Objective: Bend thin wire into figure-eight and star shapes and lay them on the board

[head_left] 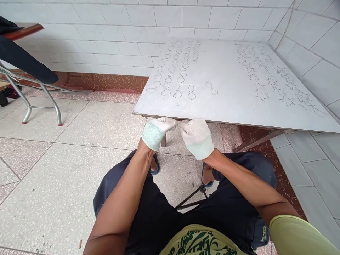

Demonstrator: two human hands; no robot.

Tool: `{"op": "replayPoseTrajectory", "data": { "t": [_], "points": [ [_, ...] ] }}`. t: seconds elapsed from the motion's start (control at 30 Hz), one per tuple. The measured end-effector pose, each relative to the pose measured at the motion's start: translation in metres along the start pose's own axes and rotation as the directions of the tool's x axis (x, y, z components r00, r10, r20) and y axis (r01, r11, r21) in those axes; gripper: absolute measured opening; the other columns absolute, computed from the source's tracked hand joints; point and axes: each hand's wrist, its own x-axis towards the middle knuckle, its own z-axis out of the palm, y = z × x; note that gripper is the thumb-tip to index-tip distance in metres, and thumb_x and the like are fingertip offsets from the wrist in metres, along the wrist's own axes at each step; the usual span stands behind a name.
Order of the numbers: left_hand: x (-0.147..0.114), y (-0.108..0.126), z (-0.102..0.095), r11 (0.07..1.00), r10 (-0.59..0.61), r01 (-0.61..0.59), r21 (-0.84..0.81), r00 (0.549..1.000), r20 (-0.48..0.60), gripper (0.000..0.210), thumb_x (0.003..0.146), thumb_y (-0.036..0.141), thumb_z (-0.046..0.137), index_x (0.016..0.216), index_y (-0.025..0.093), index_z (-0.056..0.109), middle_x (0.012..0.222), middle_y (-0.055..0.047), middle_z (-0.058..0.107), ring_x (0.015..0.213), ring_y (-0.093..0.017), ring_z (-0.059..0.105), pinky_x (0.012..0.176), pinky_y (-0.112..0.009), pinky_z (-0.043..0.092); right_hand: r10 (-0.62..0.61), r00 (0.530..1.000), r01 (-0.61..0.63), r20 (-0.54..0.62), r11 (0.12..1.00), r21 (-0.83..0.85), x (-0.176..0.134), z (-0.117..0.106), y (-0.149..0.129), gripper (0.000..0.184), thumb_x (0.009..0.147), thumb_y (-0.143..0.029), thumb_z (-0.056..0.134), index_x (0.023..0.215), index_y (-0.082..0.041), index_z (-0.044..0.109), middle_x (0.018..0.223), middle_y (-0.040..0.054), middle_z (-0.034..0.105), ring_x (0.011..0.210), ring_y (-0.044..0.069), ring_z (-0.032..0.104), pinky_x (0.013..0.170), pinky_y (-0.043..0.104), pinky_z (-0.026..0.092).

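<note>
My left hand [161,128], in a white glove with a mint-green cuff, is closed in a pinch just off the front edge of a white-topped table [223,63]. Facing it, my right hand [196,134] wears a matching glove, with fingers pinched too. The fingertips of both hands meet or nearly meet; whatever thin thing is between them is too small to make out. Beyond the hands, thin wire figure-eights lie in rows on the table's left part, and one wire figure-eight [211,89] lies apart from them. Wire stars [261,92] cover the right part in rows.
White tiled walls [196,17] close off the table's back and right. A metal-legged folding chair or stool [57,109] with dark cloth over it stands at left. Below my hands, a black tripod-like stand [202,189] sits between my feet on the speckled floor [79,159].
</note>
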Motion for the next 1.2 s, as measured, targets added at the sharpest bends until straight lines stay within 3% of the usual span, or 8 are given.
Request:
{"op": "replayPoseTrajectory", "data": {
  "t": [0.17, 0.43, 0.63, 0.9, 1.07, 1.2],
  "points": [
    [-0.001, 0.0, -0.002, 0.999, 0.004, -0.005, 0.04, 0.999, 0.032, 0.023, 0.072, 0.039, 0.079, 0.065, 0.018, 0.072, 0.074, -0.006, 0.073, 0.053, -0.013, 0.051, 0.048, -0.028, 0.034, -0.148, 0.989, 0.148, -0.002, 0.989, 0.016, 0.002, -0.002, 0.008, 0.034, 0.105, -0.019, 0.048, 0.095, -0.017, 0.081, 0.075, 0.007, 0.071, 0.074, 0.023, 0.06, 0.075, 0.039, 0.029],
    [-0.007, 0.01, -0.001, 0.999, 0.029, -0.03, 0.026, 0.999, 0.041, 0.021, 0.067, 0.038, 0.077, 0.061, 0.019, 0.072, 0.066, -0.006, 0.07, 0.056, -0.015, 0.053, 0.052, -0.03, 0.034, -0.291, 0.955, 0.29, 0.065, 0.957, 0.021, 0.01, -0.015, 0.013, 0.037, 0.104, -0.013, 0.046, 0.084, -0.018, 0.077, 0.068, 0.0042, 0.063, 0.067, 0.021, 0.051, 0.072, 0.039, 0.028],
    [-0.013, 0.016, -0.003, 0.999, -0.016, 0.013, 0.033, 0.996, 0.083, 0.025, 0.065, 0.042, 0.08, 0.062, 0.019, 0.074, 0.064, -0.007, 0.071, 0.052, -0.015, 0.052, 0.049, -0.03, 0.03, -0.414, 0.908, 0.411, 0.062, 0.91, 0.063, 0.012, -0.018, 0.019, 0.033, 0.1, -0.01, 0.046, 0.089, -0.018, 0.075, 0.067, 0.0037, 0.061, 0.067, 0.021, 0.051, 0.075, 0.039, 0.035],
    [-0.014, 0.017, -0.006, 0.998, -0.009, 0.001, 0.069, 0.993, 0.121, 0.02, 0.068, 0.039, 0.081, 0.065, 0.02, 0.076, 0.057, -0.007, 0.069, 0.058, -0.022, 0.065, 0.057, -0.034, 0.048, -0.445, 0.869, 0.451, 0.217, 0.892, 0.023, 0.015, -0.028, 0.015, 0.02, 0.088, -0.008, 0.056, 0.088, -0.017, 0.075, 0.068, 0.0049, 0.063, 0.07, 0.023, 0.056, 0.082, 0.041, 0.043],
    [-0.013, 0.021, -0.01, 0.995, 0.008, -0.023, 0.096, 0.988, 0.154, 0.02, 0.066, 0.04, 0.084, 0.068, 0.021, 0.08, 0.063, -0.007, 0.074, 0.06, -0.025, 0.069, 0.059, -0.036, 0.055, -0.488, 0.857, 0.483, 0.165, 0.873, 0.075, 0.013, -0.024, 0.017, 0.022, 0.086, -0.007, 0.055, 0.084, -0.018, 0.074, 0.068, 0.0049, 0.063, 0.07, 0.023, 0.055, 0.078, 0.04, 0.038],
    [-0.013, 0.027, -0.014, 0.988, 0.044, -0.061, 0.145, 0.992, 0.119, 0.024, 0.068, 0.044, 0.087, 0.069, 0.021, 0.08, 0.066, -0.007, 0.076, 0.064, -0.026, 0.072, 0.063, -0.035, 0.056, -0.432, 0.897, 0.43, 0.094, 0.902, 0.042, 0.008, -0.02, 0.018, 0.023, 0.091, -0.009, 0.053, 0.086, -0.018, 0.074, 0.066, 0.0046, 0.062, 0.068, 0.023, 0.053, 0.073, 0.039, 0.033]
  ]
}}
